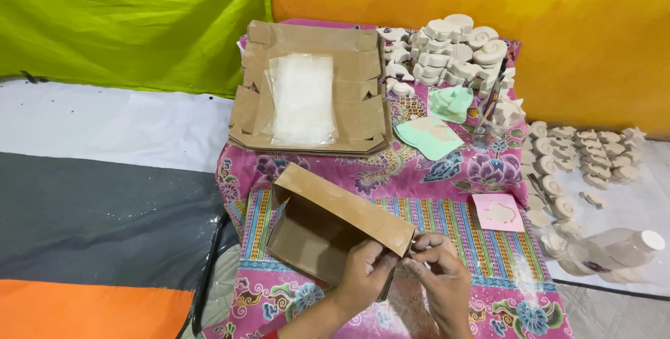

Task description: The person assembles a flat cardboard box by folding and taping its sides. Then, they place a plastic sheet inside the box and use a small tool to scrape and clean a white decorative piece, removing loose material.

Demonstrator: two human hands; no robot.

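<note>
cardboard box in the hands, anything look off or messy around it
The cardboard box is only half folded, tilted on its side, both hands pinching one corner. White powder dusts the floral cloth beneath the hands. Nothing looks torn or spilled otherwise.

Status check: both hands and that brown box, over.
Left hand and right hand both pinching near corner of cardboard box. Box half-folded, open side left, on patterned cloth. Pink mould to the right, apart from hands.
</note>
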